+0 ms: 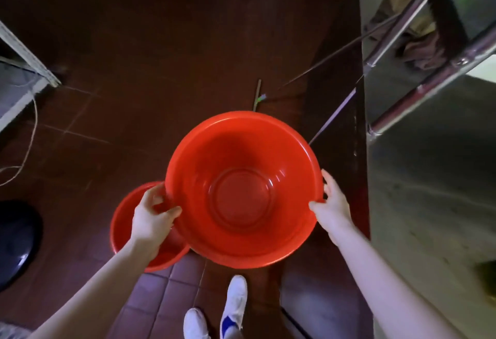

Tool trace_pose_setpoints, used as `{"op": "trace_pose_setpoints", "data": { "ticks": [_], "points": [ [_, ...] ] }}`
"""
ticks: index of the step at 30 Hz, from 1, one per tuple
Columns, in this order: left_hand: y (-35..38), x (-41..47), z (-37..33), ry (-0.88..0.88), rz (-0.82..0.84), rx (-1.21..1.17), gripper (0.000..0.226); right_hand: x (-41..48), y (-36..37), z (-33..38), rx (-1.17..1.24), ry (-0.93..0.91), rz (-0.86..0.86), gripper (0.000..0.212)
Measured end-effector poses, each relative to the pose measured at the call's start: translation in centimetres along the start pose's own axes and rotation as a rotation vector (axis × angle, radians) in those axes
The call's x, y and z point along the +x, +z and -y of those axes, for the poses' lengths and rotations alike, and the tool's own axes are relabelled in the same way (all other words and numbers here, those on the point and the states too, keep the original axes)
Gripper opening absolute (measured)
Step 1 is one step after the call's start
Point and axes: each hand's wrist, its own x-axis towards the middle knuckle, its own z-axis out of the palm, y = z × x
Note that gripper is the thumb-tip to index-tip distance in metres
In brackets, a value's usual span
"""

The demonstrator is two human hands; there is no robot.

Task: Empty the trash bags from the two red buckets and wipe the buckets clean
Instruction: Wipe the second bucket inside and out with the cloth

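Two red buckets (243, 191) (122, 220), two bare hands (151, 220) (332, 208), two white shoes (236, 303) (196, 324), one dark round stool (16, 239).

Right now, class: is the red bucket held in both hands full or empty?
Empty. The held bucket opens toward the camera with its bare red bottom showing, no bag or trash inside; the left hand and right hand grip its rim.
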Motion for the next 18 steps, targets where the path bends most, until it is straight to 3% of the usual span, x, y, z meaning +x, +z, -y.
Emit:
{"op": "trace_pose_setpoints", "data": {
  "ticks": [9,18],
  "points": [
    [10.0,14.1,11.3,0.019,0.018,0.319,0.065,14.9,10.1,-13.0,-0.069,0.106,-0.055,0.088],
    [18.6,29.4,19.5,0.056,0.204,0.575,0.066,29.1,19.7,-21.8,-0.077,0.17,-0.055,0.088]
  ]
}}
